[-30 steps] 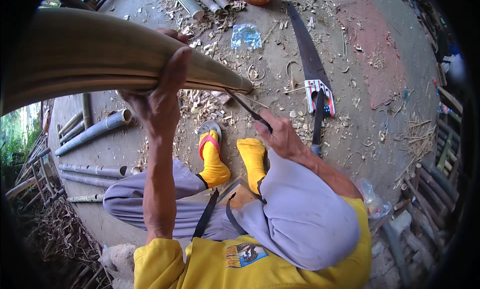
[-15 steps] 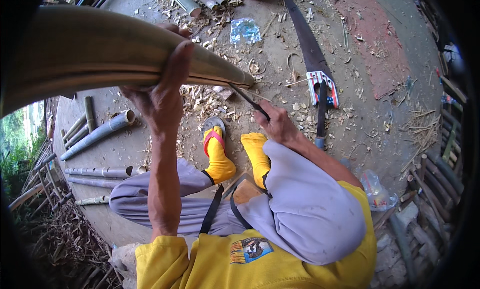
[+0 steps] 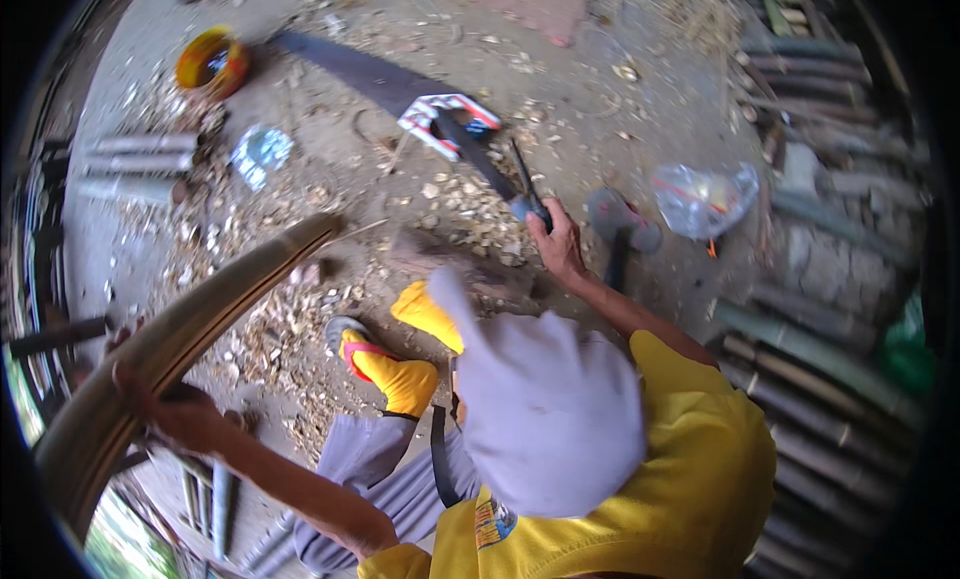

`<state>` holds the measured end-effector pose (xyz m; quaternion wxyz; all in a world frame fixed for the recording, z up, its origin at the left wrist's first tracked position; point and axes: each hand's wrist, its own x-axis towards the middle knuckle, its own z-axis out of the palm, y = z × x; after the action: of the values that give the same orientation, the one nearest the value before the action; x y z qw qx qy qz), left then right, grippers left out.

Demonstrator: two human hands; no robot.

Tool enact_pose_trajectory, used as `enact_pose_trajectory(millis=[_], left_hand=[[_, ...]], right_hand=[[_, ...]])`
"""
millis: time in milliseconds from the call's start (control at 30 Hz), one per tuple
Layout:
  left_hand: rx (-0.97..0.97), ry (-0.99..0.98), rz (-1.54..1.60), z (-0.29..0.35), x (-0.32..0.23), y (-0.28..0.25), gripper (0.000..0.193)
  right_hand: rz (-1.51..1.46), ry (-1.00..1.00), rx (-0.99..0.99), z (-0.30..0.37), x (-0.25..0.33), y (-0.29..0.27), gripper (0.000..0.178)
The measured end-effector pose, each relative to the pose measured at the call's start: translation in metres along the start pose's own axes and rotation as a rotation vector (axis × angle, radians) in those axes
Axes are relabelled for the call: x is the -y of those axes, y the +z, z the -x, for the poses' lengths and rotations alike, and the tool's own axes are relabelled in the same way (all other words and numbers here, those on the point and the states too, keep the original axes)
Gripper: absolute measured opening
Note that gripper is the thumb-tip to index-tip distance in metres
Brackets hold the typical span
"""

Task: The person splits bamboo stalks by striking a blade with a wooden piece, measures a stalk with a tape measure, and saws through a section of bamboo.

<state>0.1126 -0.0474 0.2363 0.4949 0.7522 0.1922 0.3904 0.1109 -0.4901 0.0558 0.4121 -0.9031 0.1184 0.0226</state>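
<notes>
My left hand (image 3: 180, 414) grips a long bamboo pole (image 3: 215, 314) at the lower left, fingers and thumb around it. The pole slants up to the right, with a lengthwise groove or split along its side and a thin strip (image 3: 360, 229) sticking out near its far end. My right hand (image 3: 560, 244) is closed on a small dark knife (image 3: 524, 169), its blade pointing up and away from the pole. Just beyond that hand lies a long dark blade (image 3: 478, 159) with a bluish handle end, crossing the red-and-white grip of a large handsaw (image 3: 365, 79).
Wood shavings (image 3: 240, 249) litter the floor around my yellow-socked feet. A wooden block (image 3: 460, 269) lies before them. An orange-yellow container (image 3: 212, 64) stands far left. By my right hand are a loose grey sandal (image 3: 622, 221) and a clear plastic bag (image 3: 705, 199); bamboo poles (image 3: 820, 459) line the right side.
The view has swung to the right. My right hand has moved with the knife from the pole's end out to the right, beside the saw. My left hand still holds the pole, now lower left.
</notes>
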Motion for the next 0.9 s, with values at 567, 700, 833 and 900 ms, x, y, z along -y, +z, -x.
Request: enact_pose_trajectory(millis=[567,700,833,900], left_hand=[[0.15,0.717,-0.406,-0.014,0.048,-0.044,0.035],[-0.011,0.001,0.057,0.005,0.011,-0.009,0.041],[-0.076,-0.105,0.218,0.013,-0.009,-0.009,0.045],[-0.087,-0.116,0.21,0.014,-0.009,-0.015,0.044]], right_hand=[[0.312,0.452,-0.269,0.054,-0.141,-0.028,0.042],[0.309,0.627,-0.129,0.048,-0.158,-0.022,0.048],[0.37,0.131,-0.284,0.038,-0.123,-0.012,0.063],[0.298,-0.02,-0.129,0.022,-0.09,0.008,0.072]])
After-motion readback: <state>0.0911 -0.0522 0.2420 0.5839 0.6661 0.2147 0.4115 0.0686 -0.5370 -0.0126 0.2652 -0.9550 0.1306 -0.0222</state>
